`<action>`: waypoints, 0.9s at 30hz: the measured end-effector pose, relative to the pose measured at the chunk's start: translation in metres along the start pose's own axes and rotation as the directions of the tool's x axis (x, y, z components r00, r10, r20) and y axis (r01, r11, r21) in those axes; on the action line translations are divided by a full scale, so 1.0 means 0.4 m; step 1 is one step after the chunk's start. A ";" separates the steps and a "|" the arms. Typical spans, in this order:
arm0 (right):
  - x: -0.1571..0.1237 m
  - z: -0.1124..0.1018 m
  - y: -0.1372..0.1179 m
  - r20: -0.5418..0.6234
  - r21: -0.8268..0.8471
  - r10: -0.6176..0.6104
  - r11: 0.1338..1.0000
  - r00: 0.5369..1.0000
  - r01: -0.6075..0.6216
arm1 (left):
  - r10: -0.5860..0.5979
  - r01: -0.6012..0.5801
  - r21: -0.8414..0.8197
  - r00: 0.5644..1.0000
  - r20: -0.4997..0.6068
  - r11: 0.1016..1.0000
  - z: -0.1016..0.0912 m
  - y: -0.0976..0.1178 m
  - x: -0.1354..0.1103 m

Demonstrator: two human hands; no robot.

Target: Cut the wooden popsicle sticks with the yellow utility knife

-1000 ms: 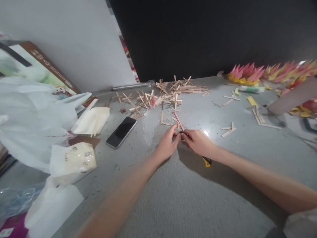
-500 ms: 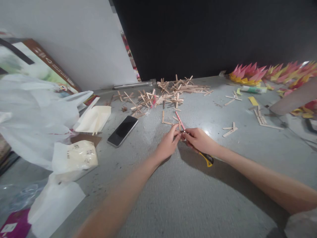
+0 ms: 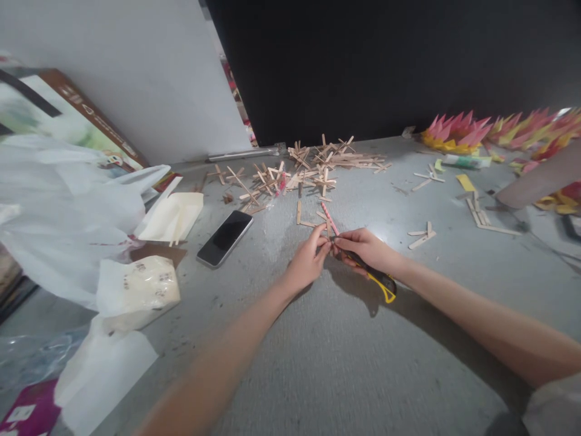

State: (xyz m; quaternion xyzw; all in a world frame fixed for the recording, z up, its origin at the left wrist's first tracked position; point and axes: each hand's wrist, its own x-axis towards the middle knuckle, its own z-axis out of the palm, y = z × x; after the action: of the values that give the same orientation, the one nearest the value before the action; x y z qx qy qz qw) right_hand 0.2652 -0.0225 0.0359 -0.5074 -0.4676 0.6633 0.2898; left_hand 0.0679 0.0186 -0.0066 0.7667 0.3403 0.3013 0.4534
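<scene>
The grey table (image 3: 290,357) lay beneath both hands. The right hand (image 3: 367,249) was closed around a black-and-yellow cutter (image 3: 385,280); the left hand (image 3: 304,261) apparently pinched a wooden stick (image 3: 329,229), located between the hands. Cutting appeared in progress; the next move called for a steady pinch, clear of the cutter's tip.

Your black-and-yellow utility knife (image 3: 384,280) slants through your right grip (image 3: 363,247), its handle's butt pointing between 4 and 5 o'clock, its front end hidden among the fingers. Your small, pale wooden stick (image 3: 329,229) is pinched in your left grip (image 3: 308,257), its visible end toward 12 o'clock. Just beside it, your pink-and-white striped rod (image 3: 328,217) points to 11 o'clock, its lower end by the right fingertips.
</scene>
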 end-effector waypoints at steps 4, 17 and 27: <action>0.001 -0.002 -0.001 0.014 0.060 0.024 0.998 1.000 -0.025 | 0.024 -0.024 -0.010 1.000 -0.014 1.000 0.002 -0.005 0.003; -0.013 0.015 -0.001 -0.189 -0.489 -0.259 0.861 0.947 0.138 | -0.008 0.008 0.002 0.994 -0.105 1.000 0.011 0.012 0.001; -0.017 0.023 -0.006 -0.154 -0.642 -0.338 0.749 0.928 0.166 | 0.011 -0.012 -0.012 0.994 -0.107 1.000 0.011 0.019 0.000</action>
State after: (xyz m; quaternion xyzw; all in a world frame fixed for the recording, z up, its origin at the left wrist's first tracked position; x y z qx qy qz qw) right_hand 0.2585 -0.0303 0.0413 -0.5881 -0.6810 0.3549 0.2539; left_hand 0.0731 0.0139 -0.0016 0.7486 0.3577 0.3465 0.4377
